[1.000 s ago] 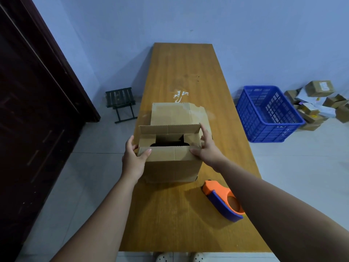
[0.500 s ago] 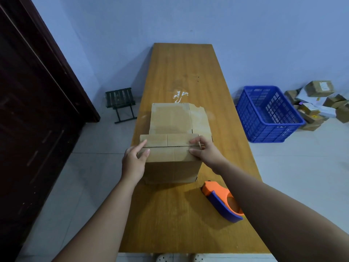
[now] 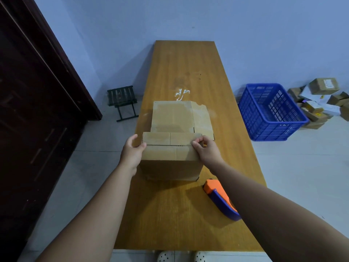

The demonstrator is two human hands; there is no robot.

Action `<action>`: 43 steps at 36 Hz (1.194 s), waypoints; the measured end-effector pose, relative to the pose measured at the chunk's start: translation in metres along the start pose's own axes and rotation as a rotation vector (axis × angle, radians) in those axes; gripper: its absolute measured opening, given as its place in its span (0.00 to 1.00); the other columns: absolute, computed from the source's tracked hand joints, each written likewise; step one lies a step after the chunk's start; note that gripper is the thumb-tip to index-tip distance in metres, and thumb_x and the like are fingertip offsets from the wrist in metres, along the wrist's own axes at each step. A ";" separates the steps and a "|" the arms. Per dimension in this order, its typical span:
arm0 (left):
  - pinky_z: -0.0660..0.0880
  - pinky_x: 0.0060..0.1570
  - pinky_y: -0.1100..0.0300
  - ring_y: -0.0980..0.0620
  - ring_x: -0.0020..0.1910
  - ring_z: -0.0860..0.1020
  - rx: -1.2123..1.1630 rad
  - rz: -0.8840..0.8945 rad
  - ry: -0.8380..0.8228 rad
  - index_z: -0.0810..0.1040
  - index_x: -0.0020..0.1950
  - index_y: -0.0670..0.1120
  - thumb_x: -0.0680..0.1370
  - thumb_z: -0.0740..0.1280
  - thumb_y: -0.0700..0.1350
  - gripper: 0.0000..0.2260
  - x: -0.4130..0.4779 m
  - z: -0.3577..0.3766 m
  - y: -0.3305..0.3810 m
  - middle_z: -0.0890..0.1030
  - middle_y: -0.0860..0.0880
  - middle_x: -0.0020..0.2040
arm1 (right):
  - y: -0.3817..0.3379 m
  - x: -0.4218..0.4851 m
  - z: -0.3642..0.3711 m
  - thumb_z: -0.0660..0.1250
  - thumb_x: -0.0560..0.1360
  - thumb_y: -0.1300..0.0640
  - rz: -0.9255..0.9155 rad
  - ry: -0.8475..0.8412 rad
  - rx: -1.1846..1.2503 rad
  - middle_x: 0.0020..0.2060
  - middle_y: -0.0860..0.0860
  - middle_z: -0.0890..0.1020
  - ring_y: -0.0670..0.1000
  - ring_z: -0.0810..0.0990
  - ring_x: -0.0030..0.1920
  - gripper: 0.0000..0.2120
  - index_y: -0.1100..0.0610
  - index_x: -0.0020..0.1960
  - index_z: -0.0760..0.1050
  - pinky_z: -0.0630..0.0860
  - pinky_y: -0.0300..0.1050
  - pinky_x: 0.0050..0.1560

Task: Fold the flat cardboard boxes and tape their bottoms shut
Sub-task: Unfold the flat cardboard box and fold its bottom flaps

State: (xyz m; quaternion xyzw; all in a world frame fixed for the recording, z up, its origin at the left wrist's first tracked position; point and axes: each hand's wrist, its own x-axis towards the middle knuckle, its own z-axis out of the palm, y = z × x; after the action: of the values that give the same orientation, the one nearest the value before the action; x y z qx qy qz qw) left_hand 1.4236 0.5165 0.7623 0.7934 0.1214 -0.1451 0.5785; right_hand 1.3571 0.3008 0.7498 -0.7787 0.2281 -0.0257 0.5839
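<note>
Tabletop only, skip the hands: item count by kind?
upright cardboard box: 1
flat cardboard behind it: 1
tape dispenser: 1
Total: 3

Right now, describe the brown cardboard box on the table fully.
The brown cardboard box stands upright on the long wooden table. It is plain, creased corrugated board, with no tape visible. Its two upper flaps lie folded flat, meeting at a dark seam. The left hand grips its upper left edge, thumb on top; the right hand holds the seam's right end with curled fingers.
</note>
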 end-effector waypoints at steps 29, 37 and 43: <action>0.79 0.40 0.47 0.38 0.63 0.68 -0.032 -0.345 -0.417 0.57 0.75 0.64 0.82 0.59 0.38 0.28 -0.010 -0.023 0.020 0.55 0.44 0.76 | -0.020 -0.003 -0.029 0.63 0.80 0.56 0.534 -0.333 0.266 0.58 0.52 0.65 0.60 0.71 0.55 0.30 0.39 0.76 0.53 0.78 0.67 0.52; 0.80 0.41 0.44 0.38 0.59 0.72 -0.263 -0.242 -0.498 0.63 0.70 0.66 0.80 0.61 0.36 0.28 -0.029 -0.038 -0.004 0.64 0.41 0.70 | -0.018 -0.005 -0.036 0.66 0.78 0.57 0.414 -0.382 0.269 0.59 0.49 0.67 0.58 0.73 0.55 0.33 0.38 0.76 0.55 0.79 0.64 0.51; 0.80 0.43 0.46 0.40 0.64 0.71 -0.404 -0.178 -0.431 0.63 0.71 0.67 0.76 0.66 0.47 0.27 -0.043 -0.040 -0.024 0.68 0.45 0.70 | -0.019 -0.009 -0.037 0.68 0.77 0.56 0.297 -0.404 0.264 0.68 0.52 0.66 0.60 0.75 0.59 0.35 0.36 0.75 0.55 0.80 0.63 0.50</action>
State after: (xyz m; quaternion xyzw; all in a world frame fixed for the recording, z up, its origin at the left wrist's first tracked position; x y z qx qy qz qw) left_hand 1.3786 0.5602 0.7688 0.5997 0.0914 -0.3332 0.7218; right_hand 1.3433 0.2749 0.7814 -0.6431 0.2136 0.1865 0.7113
